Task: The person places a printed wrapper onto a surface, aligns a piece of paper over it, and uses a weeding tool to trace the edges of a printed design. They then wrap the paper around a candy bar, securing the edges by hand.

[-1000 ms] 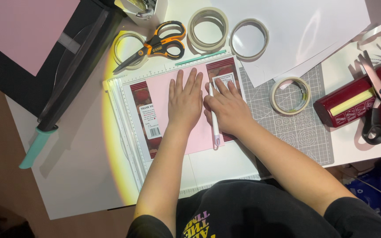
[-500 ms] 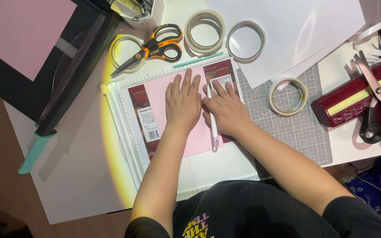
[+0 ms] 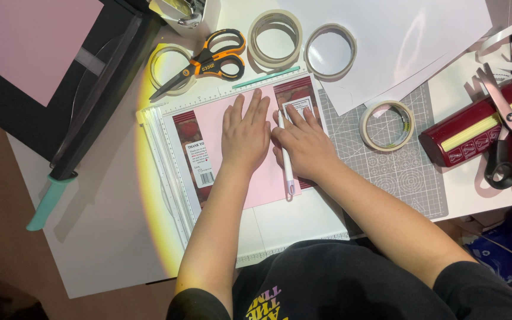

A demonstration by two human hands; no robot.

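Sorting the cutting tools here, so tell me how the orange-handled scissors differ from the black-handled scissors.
The orange-handled scissors have orange and black handles; the black-handled scissors are all black at the handles. The orange pair lies at the top of the desk, above the left hand, partly over a tape roll; the black pair lies far right, across a dark red box. Both lie closed, untouched by either hand.

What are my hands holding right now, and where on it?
The right hand holds a slim white stylus-like tool by its upper shaft. The left hand grips nothing, lying flat on the pink paper sheet.
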